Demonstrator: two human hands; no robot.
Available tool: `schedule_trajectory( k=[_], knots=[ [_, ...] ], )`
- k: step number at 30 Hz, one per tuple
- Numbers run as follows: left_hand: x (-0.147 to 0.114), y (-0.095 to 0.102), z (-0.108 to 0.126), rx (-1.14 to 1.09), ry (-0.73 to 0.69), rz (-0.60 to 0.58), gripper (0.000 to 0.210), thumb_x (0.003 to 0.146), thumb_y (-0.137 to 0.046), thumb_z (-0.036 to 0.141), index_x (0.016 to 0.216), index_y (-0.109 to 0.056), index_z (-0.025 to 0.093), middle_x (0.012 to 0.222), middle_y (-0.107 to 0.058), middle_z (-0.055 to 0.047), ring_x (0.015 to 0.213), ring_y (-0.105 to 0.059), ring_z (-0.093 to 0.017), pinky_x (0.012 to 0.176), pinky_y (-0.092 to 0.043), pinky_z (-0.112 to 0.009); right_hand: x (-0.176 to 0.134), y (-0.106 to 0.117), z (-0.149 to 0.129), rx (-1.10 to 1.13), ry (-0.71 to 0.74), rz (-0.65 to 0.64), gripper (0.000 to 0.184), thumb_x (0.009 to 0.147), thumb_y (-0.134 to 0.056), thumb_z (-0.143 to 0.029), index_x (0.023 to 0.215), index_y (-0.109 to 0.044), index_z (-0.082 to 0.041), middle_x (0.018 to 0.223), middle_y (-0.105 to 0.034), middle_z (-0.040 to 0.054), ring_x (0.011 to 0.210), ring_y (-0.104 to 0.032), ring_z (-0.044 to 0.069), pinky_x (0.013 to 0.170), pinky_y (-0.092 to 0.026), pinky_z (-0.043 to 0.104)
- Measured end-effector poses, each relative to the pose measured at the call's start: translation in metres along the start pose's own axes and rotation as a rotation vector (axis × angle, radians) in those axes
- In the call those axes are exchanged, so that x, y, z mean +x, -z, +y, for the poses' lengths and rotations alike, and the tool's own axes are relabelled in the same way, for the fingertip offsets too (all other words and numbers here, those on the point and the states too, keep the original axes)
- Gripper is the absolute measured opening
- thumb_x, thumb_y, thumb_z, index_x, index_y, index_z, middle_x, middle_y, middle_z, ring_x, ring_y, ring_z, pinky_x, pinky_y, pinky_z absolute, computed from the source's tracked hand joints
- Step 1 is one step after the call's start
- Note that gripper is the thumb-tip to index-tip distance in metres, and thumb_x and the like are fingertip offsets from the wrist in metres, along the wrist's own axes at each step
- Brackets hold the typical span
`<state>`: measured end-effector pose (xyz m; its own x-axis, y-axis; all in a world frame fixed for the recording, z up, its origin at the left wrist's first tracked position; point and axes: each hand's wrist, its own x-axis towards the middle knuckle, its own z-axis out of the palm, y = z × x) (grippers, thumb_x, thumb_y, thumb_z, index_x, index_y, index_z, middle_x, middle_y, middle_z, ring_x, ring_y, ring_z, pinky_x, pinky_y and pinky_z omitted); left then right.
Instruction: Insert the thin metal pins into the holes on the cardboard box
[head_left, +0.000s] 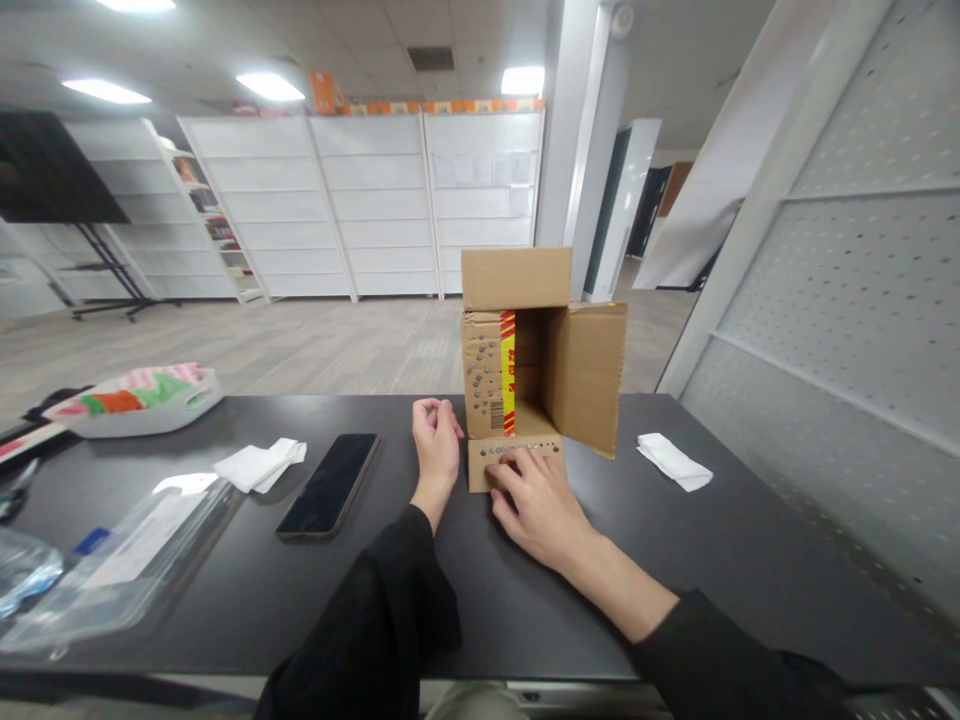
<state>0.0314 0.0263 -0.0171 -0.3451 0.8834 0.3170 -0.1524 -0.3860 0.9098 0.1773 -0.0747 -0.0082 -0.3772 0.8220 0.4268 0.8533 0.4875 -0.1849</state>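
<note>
In the head view, an open cardboard box (550, 375) stands at the desk's (697, 590) far side. The right hand (534, 502), half open, lies on the box's near flap (478, 474); the left hand (437, 445) curls loosely just left of it. I cannot tell whether either holds anything. Close work at the flap seems in hand; the next move calls for steadying it.

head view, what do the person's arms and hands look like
The left hand and right hand are gloveless, with no rings or watch visible. The left sleeve, loose and black, reaches near the wrist; the right sleeve, also black, stops along the forearm.
</note>
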Motion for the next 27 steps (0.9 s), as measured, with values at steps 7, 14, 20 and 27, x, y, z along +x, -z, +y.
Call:
schedule_trajectory(
  k=[7, 14, 20, 27],
  knots=[
    [0.0, 0.0, 0.001, 0.002, -0.003, 0.006, 0.022, 0.086, -0.058, 0.037, 0.088, -0.041, 0.023, 0.055, -0.047, 0.01, 0.045, -0.047, -0.008, 0.048, -0.039, -0.019, 0.002, -0.003, -0.005, 0.001, -0.008, -0.004, 0.017, 0.091, -0.057, -0.019, 0.104, -0.067, -0.021, 0.108, -0.062, 0.0095, 0.1, -0.055, 0.026, 0.086, -0.042, 0.039],
    [0.001, 0.001, -0.001, 0.007, -0.013, 0.01, 0.022, 0.086, -0.058, 0.037, 0.088, -0.041, 0.023, 0.055, -0.047, 0.01, 0.045, -0.046, -0.008, 0.048, -0.039, -0.019, 0.002, -0.001, -0.001, 0.0, -0.059, 0.012, 0.02, 0.092, -0.056, -0.02, 0.108, -0.067, -0.021, 0.107, -0.062, 0.0097, 0.1, -0.055, 0.026, 0.088, -0.042, 0.039],
    [0.0, 0.004, -0.001, 0.015, -0.008, 0.014, 0.022, 0.086, -0.058, 0.037, 0.089, -0.042, 0.023, 0.056, -0.047, 0.01, 0.045, -0.046, -0.008, 0.048, -0.038, -0.019, 0.001, 0.0, 0.004, 0.003, -0.097, 0.042, 0.021, 0.091, -0.055, -0.019, 0.108, -0.068, -0.02, 0.106, -0.063, 0.0101, 0.1, -0.056, 0.026, 0.089, -0.041, 0.039],
    [-0.005, 0.008, 0.0, 0.032, -0.008, 0.022, 0.023, 0.086, -0.058, 0.04, 0.089, -0.042, 0.023, 0.056, -0.048, 0.01, 0.046, -0.047, -0.008, 0.049, -0.039, -0.019, 0.0, -0.002, 0.01, 0.004, -0.13, 0.079, 0.02, 0.091, -0.055, -0.019, 0.107, -0.068, -0.02, 0.105, -0.064, 0.0099, 0.099, -0.056, 0.026, 0.088, -0.042, 0.038]
  ],
)
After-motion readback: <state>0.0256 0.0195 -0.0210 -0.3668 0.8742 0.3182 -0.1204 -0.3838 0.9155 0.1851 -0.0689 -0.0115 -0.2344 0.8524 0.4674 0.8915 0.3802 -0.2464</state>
